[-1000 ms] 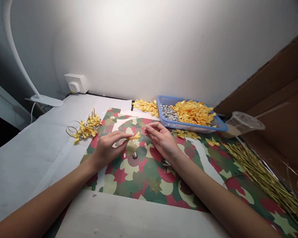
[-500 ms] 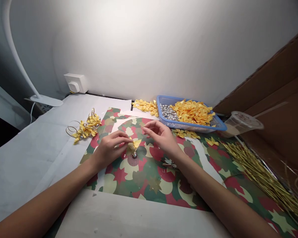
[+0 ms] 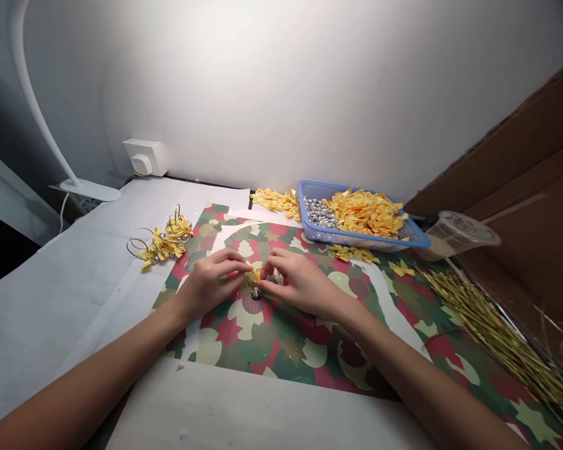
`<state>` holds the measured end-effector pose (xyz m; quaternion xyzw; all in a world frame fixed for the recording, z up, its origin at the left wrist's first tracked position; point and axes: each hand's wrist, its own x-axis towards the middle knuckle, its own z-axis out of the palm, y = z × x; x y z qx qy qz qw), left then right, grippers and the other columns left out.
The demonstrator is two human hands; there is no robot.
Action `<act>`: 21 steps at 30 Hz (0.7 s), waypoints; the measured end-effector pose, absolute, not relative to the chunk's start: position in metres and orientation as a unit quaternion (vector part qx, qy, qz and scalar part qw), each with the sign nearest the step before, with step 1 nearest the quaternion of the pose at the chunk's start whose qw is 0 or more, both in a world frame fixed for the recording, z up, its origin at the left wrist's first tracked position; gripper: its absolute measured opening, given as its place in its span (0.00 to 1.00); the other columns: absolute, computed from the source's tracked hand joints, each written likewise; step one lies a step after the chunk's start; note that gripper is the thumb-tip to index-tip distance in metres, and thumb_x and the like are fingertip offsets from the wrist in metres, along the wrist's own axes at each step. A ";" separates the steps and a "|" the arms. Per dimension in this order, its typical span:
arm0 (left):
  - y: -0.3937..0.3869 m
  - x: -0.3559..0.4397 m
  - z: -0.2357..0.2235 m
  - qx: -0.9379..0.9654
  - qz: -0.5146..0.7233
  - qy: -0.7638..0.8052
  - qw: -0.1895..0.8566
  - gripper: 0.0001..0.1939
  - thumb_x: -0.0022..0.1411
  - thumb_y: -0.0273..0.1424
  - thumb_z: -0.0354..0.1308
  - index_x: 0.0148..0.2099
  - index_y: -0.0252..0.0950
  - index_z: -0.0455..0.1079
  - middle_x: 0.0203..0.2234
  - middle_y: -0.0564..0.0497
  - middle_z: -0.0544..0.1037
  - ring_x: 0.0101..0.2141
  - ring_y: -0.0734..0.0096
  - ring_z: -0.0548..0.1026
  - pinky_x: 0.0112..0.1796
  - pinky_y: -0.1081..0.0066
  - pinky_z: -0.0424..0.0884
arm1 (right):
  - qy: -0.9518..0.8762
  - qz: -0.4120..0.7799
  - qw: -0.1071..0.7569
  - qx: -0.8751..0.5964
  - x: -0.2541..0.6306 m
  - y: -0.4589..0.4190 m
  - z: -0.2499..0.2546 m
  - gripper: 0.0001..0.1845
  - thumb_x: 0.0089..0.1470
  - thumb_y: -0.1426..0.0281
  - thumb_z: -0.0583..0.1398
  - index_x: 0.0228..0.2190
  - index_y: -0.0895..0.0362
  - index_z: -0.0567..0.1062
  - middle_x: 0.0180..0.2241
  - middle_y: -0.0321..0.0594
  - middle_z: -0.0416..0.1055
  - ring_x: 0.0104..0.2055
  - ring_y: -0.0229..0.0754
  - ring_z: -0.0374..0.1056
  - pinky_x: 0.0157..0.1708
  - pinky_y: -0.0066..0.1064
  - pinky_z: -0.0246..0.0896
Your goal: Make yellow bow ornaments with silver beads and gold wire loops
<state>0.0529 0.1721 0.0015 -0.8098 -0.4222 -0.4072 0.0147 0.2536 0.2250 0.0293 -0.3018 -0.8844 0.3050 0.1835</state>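
The left hand [image 3: 209, 285] and right hand [image 3: 300, 285] are drawn together, fingertips almost meeting, and seem to be closed on a small yellow ribbon bow [image 3: 252, 274]. The fingers hide most of it, so its shape is hard to make out; the visible sliver runs down from upper left toward a silver bead [image 3: 256, 293] just under the fingertips. This view does not show whether bead and bow are joined.

They are above camouflage-patterned wrapping paper [image 3: 281, 356] on a white-covered desk [image 3: 70, 294]. Farther back, a blue plastic basket [image 3: 356, 239] holds silver beads [image 3: 317, 214] and loose yellow bows [image 3: 366, 214]. Yellow bows on gold wire loops [image 3: 164, 244] lie to the left. To the right are a clear plastic cup [image 3: 462, 234] and a spray of gold twist ties [image 3: 492, 337]. A wall socket [image 3: 143, 159] and white desk lamp [image 3: 89, 190] are at the back left.
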 end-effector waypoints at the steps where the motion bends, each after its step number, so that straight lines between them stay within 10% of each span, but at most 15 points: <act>1: 0.172 0.053 0.002 -0.809 -0.408 -0.422 0.015 0.07 0.62 0.23 0.56 0.37 0.36 0.75 0.31 0.50 0.78 0.29 0.75 0.77 0.29 0.76 0.76 | -0.885 0.305 0.183 -0.299 0.254 0.226 0.029 0.07 0.54 0.70 0.60 0.24 0.55 0.70 0.27 0.35 0.64 0.24 0.36 0.58 0.24 0.29 0.50; 21: 0.168 0.053 0.002 -0.795 -0.418 -0.439 0.018 0.06 0.59 0.20 0.57 0.35 0.32 0.75 0.29 0.48 0.77 0.28 0.74 0.76 0.29 0.75 0.74 | -0.886 0.291 0.194 -0.303 0.253 0.228 0.017 0.05 0.56 0.71 0.58 0.28 0.55 0.69 0.29 0.36 0.66 0.25 0.36 0.59 0.26 0.29 0.53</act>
